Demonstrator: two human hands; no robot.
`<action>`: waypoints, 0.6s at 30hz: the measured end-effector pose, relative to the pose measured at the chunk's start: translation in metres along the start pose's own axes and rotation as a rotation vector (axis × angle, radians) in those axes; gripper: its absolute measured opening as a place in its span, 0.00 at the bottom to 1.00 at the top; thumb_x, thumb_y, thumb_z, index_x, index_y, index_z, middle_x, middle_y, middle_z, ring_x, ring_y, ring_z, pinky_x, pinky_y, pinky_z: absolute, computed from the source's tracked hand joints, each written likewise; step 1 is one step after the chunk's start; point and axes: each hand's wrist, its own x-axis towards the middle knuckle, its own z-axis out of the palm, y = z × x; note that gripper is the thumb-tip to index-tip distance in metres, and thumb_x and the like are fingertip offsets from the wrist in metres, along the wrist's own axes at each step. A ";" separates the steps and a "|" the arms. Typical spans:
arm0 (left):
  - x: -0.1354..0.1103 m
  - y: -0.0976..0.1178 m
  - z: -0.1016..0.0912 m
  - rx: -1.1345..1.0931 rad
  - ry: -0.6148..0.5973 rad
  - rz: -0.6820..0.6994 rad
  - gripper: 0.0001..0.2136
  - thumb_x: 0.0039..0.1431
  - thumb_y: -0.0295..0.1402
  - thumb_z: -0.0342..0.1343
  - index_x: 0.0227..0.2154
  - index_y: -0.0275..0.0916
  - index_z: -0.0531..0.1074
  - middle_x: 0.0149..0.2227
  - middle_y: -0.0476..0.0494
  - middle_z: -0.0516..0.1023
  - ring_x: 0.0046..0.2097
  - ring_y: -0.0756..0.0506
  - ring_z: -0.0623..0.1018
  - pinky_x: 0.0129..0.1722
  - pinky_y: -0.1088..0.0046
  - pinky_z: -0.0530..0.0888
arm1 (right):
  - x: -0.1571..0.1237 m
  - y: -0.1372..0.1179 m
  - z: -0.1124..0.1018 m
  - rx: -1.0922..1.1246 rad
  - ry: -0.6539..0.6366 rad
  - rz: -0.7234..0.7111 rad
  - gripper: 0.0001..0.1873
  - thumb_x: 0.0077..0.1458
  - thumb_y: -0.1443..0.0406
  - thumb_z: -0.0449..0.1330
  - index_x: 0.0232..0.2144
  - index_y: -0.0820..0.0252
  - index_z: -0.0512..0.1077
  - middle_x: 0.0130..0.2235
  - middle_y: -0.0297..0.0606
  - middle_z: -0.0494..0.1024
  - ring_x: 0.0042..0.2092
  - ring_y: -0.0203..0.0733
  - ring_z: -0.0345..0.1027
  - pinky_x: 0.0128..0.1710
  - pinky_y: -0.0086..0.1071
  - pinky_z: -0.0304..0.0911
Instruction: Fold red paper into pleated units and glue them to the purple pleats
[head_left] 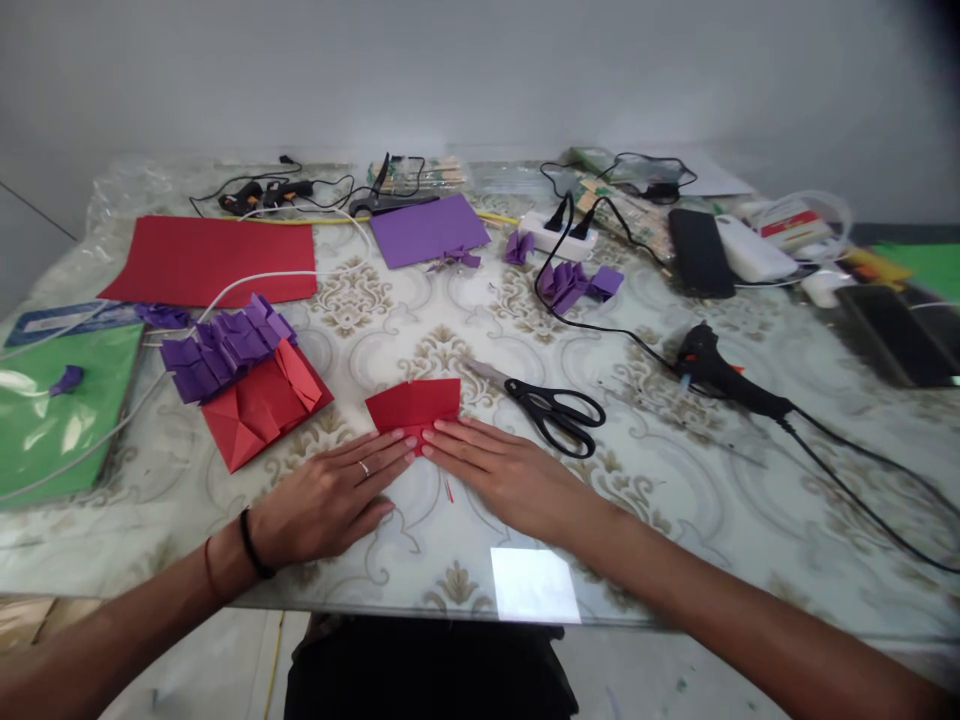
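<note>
A small piece of red paper (414, 401) lies on the patterned table, its near part hidden under my fingers. My left hand (334, 490) rests flat on its near left side, fingers stretched out, a ring on one of them. From the right, my right hand (502, 470) presses on the same paper with straight fingers, the fingertips of both hands almost meeting. Thin red paper slivers (448, 488) lie just below. Black-handled scissors (551, 405) sit to the right, their blades toward the paper. Left of it is a folded red paper piece (259, 410) with purple folded paper strips (229, 348) on top.
A black glue gun (724, 375) with a trailing cord lies at right. Red sheets (217, 260), a purple sheet (429, 232) and a green pack (67, 420) lie left and behind. Farther back are a power strip (559, 236), phones and purple folded pieces (564, 286). White cable crosses the left side.
</note>
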 end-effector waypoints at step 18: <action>0.006 0.007 -0.007 0.052 0.002 -0.078 0.16 0.77 0.34 0.51 0.61 0.35 0.71 0.61 0.37 0.81 0.64 0.38 0.78 0.63 0.54 0.75 | -0.014 0.006 -0.020 0.246 0.172 0.155 0.25 0.64 0.77 0.53 0.58 0.59 0.78 0.58 0.42 0.83 0.62 0.47 0.76 0.65 0.48 0.72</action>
